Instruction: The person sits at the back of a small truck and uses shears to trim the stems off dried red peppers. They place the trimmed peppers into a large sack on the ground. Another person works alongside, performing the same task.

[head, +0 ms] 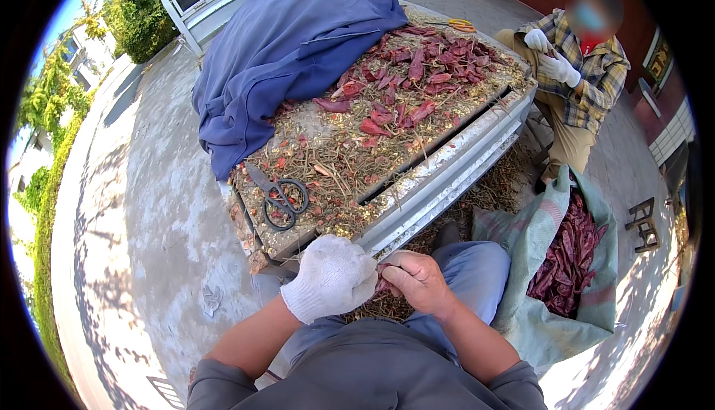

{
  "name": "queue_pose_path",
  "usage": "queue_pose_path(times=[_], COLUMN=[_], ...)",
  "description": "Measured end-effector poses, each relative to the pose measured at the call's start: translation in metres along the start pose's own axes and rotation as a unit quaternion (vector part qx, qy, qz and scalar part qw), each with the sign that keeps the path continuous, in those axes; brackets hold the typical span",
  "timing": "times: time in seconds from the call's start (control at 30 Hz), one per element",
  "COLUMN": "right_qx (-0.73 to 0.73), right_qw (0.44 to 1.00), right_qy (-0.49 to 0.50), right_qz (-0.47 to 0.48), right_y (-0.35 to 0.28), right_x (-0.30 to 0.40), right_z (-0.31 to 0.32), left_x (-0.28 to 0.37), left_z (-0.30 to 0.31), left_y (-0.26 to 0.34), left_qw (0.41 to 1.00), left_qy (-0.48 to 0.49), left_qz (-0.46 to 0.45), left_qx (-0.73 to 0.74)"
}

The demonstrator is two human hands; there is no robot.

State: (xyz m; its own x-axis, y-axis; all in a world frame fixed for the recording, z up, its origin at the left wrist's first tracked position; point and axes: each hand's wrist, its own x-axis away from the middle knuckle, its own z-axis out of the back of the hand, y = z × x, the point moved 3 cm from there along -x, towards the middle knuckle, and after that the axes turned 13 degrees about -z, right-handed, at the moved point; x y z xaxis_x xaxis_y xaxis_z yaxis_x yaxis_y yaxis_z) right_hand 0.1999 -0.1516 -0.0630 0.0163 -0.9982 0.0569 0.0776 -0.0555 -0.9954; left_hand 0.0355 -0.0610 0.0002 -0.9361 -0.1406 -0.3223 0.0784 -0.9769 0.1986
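My left hand [335, 277], in a white knit glove, and my bare right hand [416, 280] meet above my lap. Between their fingers they grip a dried red chili pepper [383, 282], mostly hidden by the fingers. Black-handled scissors [277, 198] lie on the near left corner of the truck bed, just beyond my left hand. Farther back on the bed, loose dried red chilies [416, 114] are spread over stems, seeds and broken bits. To my right, an open green woven sack [600, 298] holds many dried chilies [570, 259].
A blue cloth [301, 47] covers the bed's left part. Yellow-handled scissors [461, 24] lie at the far edge. A co-worker [586, 75] with white gloves sits at the right, hands together. The bed's metal side panel [447, 170] runs before my knees. A small stool [644, 225] stands beyond the sack.
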Motion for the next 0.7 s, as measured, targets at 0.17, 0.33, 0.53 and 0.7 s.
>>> queue_pose_path(times=[0.17,0.33,0.53,0.7], right_qx=[-0.311,-0.319,0.08,0.207], right_qw=[0.946,0.939,0.985,0.953], right_qy=[0.037,0.122,0.133,0.145], right_qz=[-0.086,-0.036,0.081,0.167], right_y=[0.049,0.045,-0.014,-0.03], right_x=[0.009,0.011,0.01,0.01], right_z=[-0.029,0.005,0.021,0.008], left_x=[0.018,0.053,0.038,0.013], left_z=[-0.028,-0.042,-0.01,0.019], left_y=[0.007,0.0,0.005,0.019], left_qw=[0.984,0.962,0.975,0.969], left_qy=[0.115,0.037,0.024,0.086], left_qz=[0.112,0.211,0.215,0.187], left_qx=[0.073,0.172,0.048,0.133])
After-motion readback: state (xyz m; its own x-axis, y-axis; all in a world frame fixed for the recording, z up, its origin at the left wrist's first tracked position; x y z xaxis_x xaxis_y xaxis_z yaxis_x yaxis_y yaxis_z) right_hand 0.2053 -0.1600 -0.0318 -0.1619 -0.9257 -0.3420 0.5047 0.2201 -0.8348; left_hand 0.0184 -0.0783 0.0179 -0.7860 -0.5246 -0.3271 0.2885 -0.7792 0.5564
